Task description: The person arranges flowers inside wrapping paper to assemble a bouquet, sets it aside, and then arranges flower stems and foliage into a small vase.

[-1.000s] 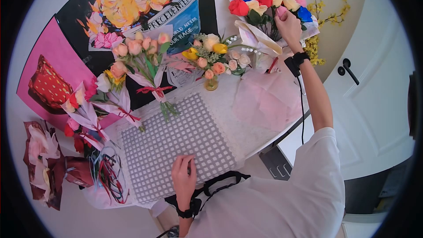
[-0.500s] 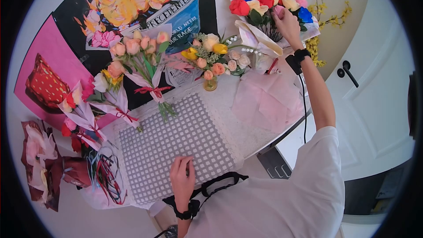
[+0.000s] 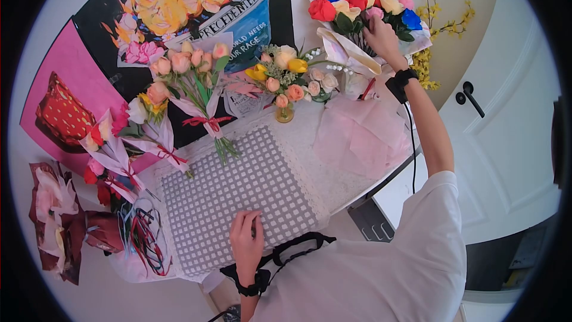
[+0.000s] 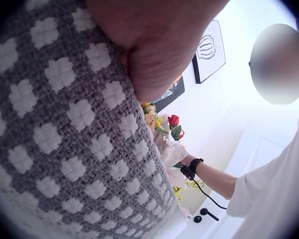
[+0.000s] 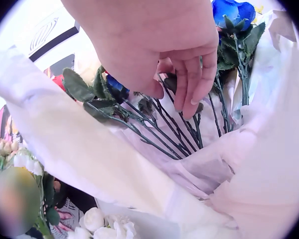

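Observation:
At the back right, my right hand reaches into a wrapped bouquet of red, cream, pink and blue roses. It holds a pink rose just below the bloom. Seen from the right wrist, its thumb and fingers curl around a dark green stem among several other stems, inside the pale wrapping paper. My left hand rests, loosely curled and holding nothing, on the grey-and-white checked cloth near the table's front edge. The left wrist view shows this cloth close up beneath the hand.
Crumpled pink tulle lies right of the cloth. A small vase of mixed flowers and a peach rose bouquet stand behind it. Ribbons hang at the left edge, beside more wrapped bouquets. A door is at right.
My right hand has slid down slightly from the pink rose's bloom toward its stem, so more of the bloom shows. The left hand has stayed in place on the cloth.

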Action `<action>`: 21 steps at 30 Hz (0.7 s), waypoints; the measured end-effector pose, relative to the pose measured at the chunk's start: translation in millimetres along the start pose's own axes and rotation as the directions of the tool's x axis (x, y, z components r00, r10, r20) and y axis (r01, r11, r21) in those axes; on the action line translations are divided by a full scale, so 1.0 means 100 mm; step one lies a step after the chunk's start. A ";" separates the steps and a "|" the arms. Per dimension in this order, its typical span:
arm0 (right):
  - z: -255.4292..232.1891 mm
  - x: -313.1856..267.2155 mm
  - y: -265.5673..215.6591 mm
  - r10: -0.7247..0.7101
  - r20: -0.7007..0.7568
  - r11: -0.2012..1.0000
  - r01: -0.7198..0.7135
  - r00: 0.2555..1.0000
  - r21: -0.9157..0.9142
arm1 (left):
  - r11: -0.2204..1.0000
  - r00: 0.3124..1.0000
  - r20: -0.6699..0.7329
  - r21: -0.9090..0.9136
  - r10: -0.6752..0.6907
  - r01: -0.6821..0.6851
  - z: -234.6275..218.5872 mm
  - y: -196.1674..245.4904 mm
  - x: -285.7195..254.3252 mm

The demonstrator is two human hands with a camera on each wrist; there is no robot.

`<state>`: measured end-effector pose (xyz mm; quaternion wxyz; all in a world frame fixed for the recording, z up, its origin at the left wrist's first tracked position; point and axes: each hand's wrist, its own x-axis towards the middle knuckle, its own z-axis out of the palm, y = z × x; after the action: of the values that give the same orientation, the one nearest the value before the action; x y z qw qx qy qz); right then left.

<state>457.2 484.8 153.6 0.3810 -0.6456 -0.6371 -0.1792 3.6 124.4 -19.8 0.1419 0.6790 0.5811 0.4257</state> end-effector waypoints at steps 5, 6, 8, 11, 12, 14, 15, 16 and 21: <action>-0.18 -0.16 -0.11 -0.021 -0.007 0.996 0.020 1.000 -0.087 | 1.000 1.000 -0.008 -0.009 0.004 -0.004 -0.01 0.01 0.00; -0.20 -0.18 -0.12 -0.027 0.004 0.991 0.027 1.000 -0.128 | 1.000 1.000 -0.008 -0.012 0.001 -0.001 -0.01 0.01 0.00; -0.23 -0.21 -0.13 -0.033 0.004 0.989 0.033 0.999 -0.146 | 1.000 1.000 -0.010 -0.017 -0.006 0.005 0.00 0.00 -0.02; -0.27 -0.25 -0.16 -0.035 0.005 0.987 0.035 0.999 -0.154 | 1.000 1.000 -0.015 0.005 0.019 -0.019 -0.01 -0.01 -0.02; -0.28 -0.26 -0.17 -0.031 0.009 0.989 0.032 0.999 -0.144 | 1.000 1.000 -0.013 0.002 0.018 -0.018 -0.01 -0.01 -0.02; -0.31 -0.29 -0.18 -0.045 0.012 0.987 0.046 0.999 -0.155 | 1.000 1.000 -0.014 -0.002 0.017 -0.017 -0.02 -0.01 -0.02; -0.32 -0.31 -0.19 -0.056 0.016 0.985 0.057 0.998 -0.166 | 1.000 1.000 -0.017 -0.002 0.024 -0.024 -0.02 -0.01 -0.02; -0.32 -0.32 -0.19 -0.058 0.016 0.984 0.060 0.998 -0.166 | 1.000 0.999 -0.019 -0.001 0.031 -0.031 -0.02 -0.01 -0.02; -0.38 -0.37 -0.18 -0.080 0.005 0.986 0.080 0.997 -0.144 | 0.999 0.999 -0.018 -0.004 0.034 -0.034 -0.02 0.00 -0.02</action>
<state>445.2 430.2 156.1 0.3258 -0.6453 -0.6479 -0.2402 1.8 122.0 -19.6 0.1308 0.6845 0.5698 0.4355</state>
